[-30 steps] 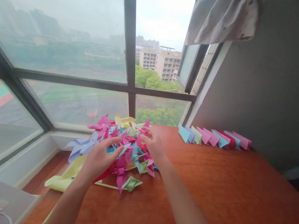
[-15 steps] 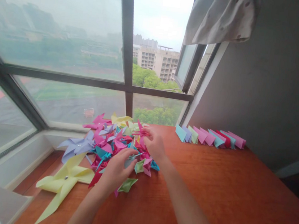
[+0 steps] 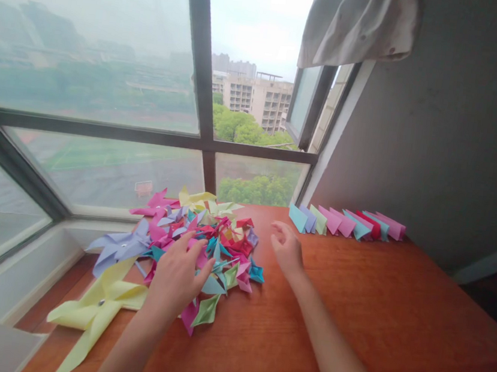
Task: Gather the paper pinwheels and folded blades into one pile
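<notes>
On table (image 3: pixel 372 322): glossy reddish wood
Pinwheel pile (image 3: pixel 205 241): creased, pointed coloured paper
Left hand (image 3: pixel 178 277): fingers spread, pressing pile
Right hand (image 3: pixel 286 250): fingers loose, empty

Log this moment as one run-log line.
left hand: open, resting on pinwheel pile | right hand: open, empty, beside pile | folded papers: row by wall

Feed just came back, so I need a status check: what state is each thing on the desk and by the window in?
Left hand: open, resting on the pile.
Right hand: open, empty, beside the pile.
Pile of small coloured paper pinwheels: loose, jumbled.
Large yellow paper pinwheel: lying flat.
Row of folded coloured papers: lined up.
Side window: ajar.
</notes>
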Action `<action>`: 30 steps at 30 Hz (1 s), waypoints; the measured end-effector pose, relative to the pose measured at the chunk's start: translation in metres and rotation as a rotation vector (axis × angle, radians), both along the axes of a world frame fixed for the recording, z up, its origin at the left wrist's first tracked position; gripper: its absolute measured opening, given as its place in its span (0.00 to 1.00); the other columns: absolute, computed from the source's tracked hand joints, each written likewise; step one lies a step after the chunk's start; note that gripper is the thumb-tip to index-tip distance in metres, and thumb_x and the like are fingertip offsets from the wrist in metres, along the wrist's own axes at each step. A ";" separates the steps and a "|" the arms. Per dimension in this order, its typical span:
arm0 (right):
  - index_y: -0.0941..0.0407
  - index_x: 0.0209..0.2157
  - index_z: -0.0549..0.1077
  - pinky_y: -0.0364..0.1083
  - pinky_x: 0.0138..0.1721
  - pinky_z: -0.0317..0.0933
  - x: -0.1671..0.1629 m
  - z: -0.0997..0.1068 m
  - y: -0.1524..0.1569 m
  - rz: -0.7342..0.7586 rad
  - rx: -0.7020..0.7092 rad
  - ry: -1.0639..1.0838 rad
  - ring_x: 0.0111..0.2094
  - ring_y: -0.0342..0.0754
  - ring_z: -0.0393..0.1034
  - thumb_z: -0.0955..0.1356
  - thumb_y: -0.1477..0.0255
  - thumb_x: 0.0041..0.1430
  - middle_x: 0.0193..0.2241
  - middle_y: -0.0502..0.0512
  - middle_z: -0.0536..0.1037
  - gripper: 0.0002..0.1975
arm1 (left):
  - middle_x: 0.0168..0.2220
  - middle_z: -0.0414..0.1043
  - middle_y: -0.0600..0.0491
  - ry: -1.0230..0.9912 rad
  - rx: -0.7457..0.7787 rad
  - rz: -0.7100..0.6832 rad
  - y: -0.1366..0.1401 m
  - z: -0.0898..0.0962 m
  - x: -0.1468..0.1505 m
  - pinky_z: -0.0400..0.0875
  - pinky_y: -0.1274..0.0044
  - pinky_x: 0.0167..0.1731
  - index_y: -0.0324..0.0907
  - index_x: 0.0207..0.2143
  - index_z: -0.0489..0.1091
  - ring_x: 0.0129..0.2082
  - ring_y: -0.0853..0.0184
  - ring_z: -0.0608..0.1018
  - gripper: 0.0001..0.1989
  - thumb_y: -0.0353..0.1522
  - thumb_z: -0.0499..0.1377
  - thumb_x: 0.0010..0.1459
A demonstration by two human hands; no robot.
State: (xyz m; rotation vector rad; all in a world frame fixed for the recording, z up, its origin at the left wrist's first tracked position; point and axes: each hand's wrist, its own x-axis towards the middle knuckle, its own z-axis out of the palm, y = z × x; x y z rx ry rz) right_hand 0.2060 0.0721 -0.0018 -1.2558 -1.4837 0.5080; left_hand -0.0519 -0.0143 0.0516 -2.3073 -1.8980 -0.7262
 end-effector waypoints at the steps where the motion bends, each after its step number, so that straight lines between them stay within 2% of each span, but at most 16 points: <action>1: 0.56 0.44 0.76 0.51 0.43 0.71 0.015 -0.006 0.001 -0.041 0.009 -0.008 0.51 0.55 0.69 0.63 0.71 0.53 0.49 0.61 0.75 0.18 | 0.56 0.67 0.37 -0.004 -0.032 -0.009 0.001 -0.002 -0.001 0.68 0.58 0.53 0.38 0.50 0.71 0.56 0.47 0.72 0.19 0.40 0.55 0.61; 3: 0.56 0.43 0.76 0.53 0.47 0.68 0.046 -0.018 0.006 -0.194 0.057 -0.092 0.52 0.56 0.68 0.64 0.68 0.54 0.50 0.63 0.74 0.16 | 0.56 0.68 0.39 -0.037 -0.091 -0.050 0.002 -0.004 0.000 0.69 0.59 0.53 0.38 0.49 0.71 0.56 0.50 0.72 0.19 0.40 0.55 0.61; 5: 0.56 0.41 0.76 0.58 0.55 0.61 0.075 -0.027 0.012 -0.373 0.096 -0.216 0.54 0.58 0.65 0.65 0.67 0.55 0.50 0.64 0.73 0.15 | 0.55 0.70 0.40 -0.075 -0.121 -0.092 0.002 -0.005 0.006 0.69 0.60 0.54 0.40 0.49 0.72 0.55 0.51 0.73 0.18 0.40 0.55 0.61; 8: 0.58 0.43 0.75 0.60 0.58 0.56 0.109 -0.039 0.023 -0.550 0.089 -0.324 0.57 0.62 0.61 0.68 0.63 0.53 0.53 0.68 0.69 0.18 | 0.53 0.72 0.42 -0.127 -0.132 -0.152 0.001 -0.004 0.016 0.69 0.61 0.54 0.41 0.47 0.72 0.54 0.52 0.74 0.16 0.38 0.57 0.60; 12: 0.58 0.46 0.74 0.59 0.57 0.56 0.128 -0.046 0.040 -0.612 0.049 -0.360 0.58 0.64 0.58 0.70 0.58 0.50 0.57 0.69 0.63 0.24 | 0.52 0.73 0.45 -0.158 -0.146 -0.240 -0.003 -0.003 0.029 0.70 0.63 0.52 0.43 0.47 0.72 0.52 0.55 0.75 0.14 0.36 0.57 0.60; 16: 0.57 0.48 0.73 0.57 0.57 0.55 0.122 -0.046 0.060 -0.586 -0.030 -0.366 0.59 0.63 0.57 0.72 0.56 0.47 0.60 0.69 0.59 0.29 | 0.52 0.73 0.47 -0.163 -0.156 -0.296 -0.009 -0.006 0.034 0.72 0.65 0.50 0.45 0.48 0.71 0.51 0.57 0.76 0.14 0.34 0.57 0.61; 19: 0.59 0.48 0.74 0.57 0.56 0.55 0.112 -0.045 0.074 -0.583 -0.118 -0.360 0.58 0.64 0.58 0.73 0.55 0.45 0.59 0.70 0.60 0.31 | 0.53 0.73 0.46 -0.155 -0.118 -0.281 -0.013 -0.005 0.032 0.72 0.65 0.50 0.45 0.48 0.71 0.51 0.57 0.76 0.13 0.35 0.57 0.61; 23: 0.59 0.43 0.77 0.56 0.51 0.59 0.106 -0.044 0.084 -0.629 -0.165 -0.343 0.51 0.61 0.64 0.69 0.60 0.49 0.52 0.70 0.67 0.22 | 0.54 0.72 0.45 -0.122 -0.080 -0.212 -0.018 -0.002 0.020 0.71 0.62 0.52 0.45 0.49 0.72 0.54 0.54 0.74 0.14 0.38 0.57 0.62; 26: 0.58 0.33 0.79 0.52 0.44 0.62 0.107 -0.040 0.083 -0.652 -0.197 -0.339 0.41 0.57 0.68 0.65 0.65 0.51 0.39 0.65 0.75 0.14 | 0.53 0.72 0.45 -0.131 -0.063 -0.146 -0.024 -0.001 0.006 0.70 0.60 0.52 0.45 0.49 0.73 0.54 0.53 0.73 0.16 0.41 0.55 0.62; 30: 0.57 0.22 0.75 0.48 0.31 0.58 0.112 -0.032 0.071 -0.677 -0.226 -0.334 0.28 0.52 0.66 0.63 0.67 0.52 0.23 0.59 0.74 0.13 | 0.54 0.72 0.45 -0.146 -0.076 -0.060 -0.038 -0.007 -0.015 0.71 0.59 0.51 0.45 0.46 0.74 0.53 0.52 0.74 0.17 0.43 0.53 0.64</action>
